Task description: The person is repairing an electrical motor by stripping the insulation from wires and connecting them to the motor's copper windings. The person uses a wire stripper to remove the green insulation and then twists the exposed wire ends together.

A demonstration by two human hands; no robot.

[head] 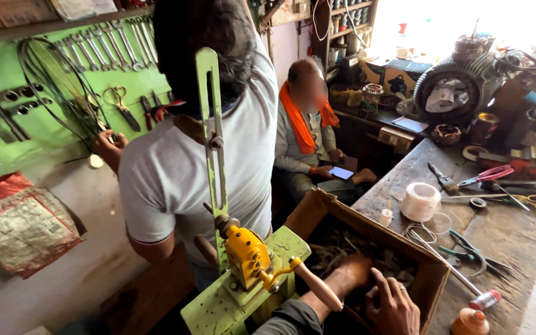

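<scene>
Nearest to us, our right hand (395, 308), a ring on one finger, rests on the near wall of an open brown cardboard box (432, 273), fingers loosely spread and closed on nothing. Our left hand (352, 273) reaches down inside that box among a tangle of dark metal scraps and wire offcuts (336, 251); its fingers are buried there, so we cannot tell whether they are pinching a piece or lying open.

The box sits on the worn wooden workbench (510, 232), at its near left end, touching the green base of a yellow hand-cranked winding machine with a wooden handle (252, 260). We judge the scraps to be light singly, stiff, sharp-edged and liable to snag on each other, so a piece is best taken by a blunt end or along its middle, not grabbed in a handful. The box itself looks soft-walled and would sag if lifted by one flap.

Just beyond the box lie a white spool of tape (420, 201) and red-handled pliers (488, 175). Another person in a grey shirt (181, 167) stands at the green tool board (7, 124).
</scene>
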